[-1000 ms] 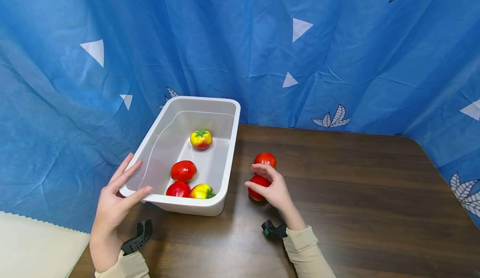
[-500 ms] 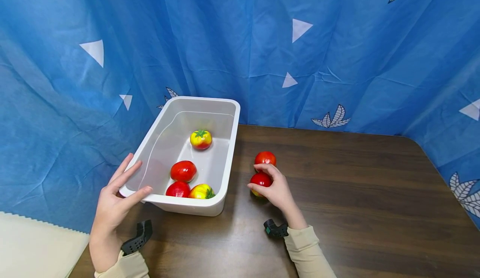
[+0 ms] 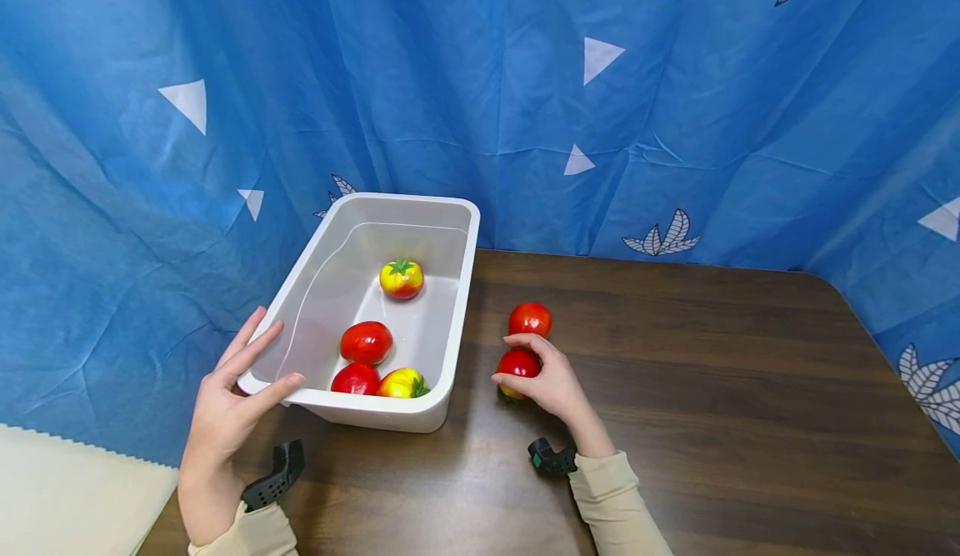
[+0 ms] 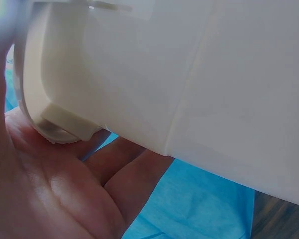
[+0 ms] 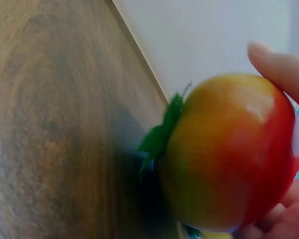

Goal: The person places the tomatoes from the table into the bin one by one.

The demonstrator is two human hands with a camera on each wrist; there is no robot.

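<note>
In the head view my left hand [image 3: 217, 423] rests on the near-left corner of a white plastic bin [image 3: 429, 406], its fingers spread over the rim. The left wrist view has the palm [image 4: 55, 194] close under the bin's outer wall [image 4: 124, 64]. My right hand [image 3: 555, 383] holds a red and yellow toy tomato [image 3: 517, 362] between thumb and fingers. Its green leaf [image 5: 162, 132] faces the table in the right wrist view. Just beyond that hand lies another red tomato [image 3: 530, 319]. Inside the bin are red tomatoes [image 3: 367, 343] and yellow-red ones [image 3: 402, 279].
The dark wooden table [image 3: 712, 389] extends to the right. A blue patterned curtain [image 3: 525, 106] hangs behind and to the left. Pale cloth or paper [image 3: 67, 498] with a zigzag edge lies at the lower left.
My right hand has shifted slightly right, then a little back, with its fingers around the near tomato. That tomato has tilted, showing yellow at its lower side. The left hand and bin stay put.
</note>
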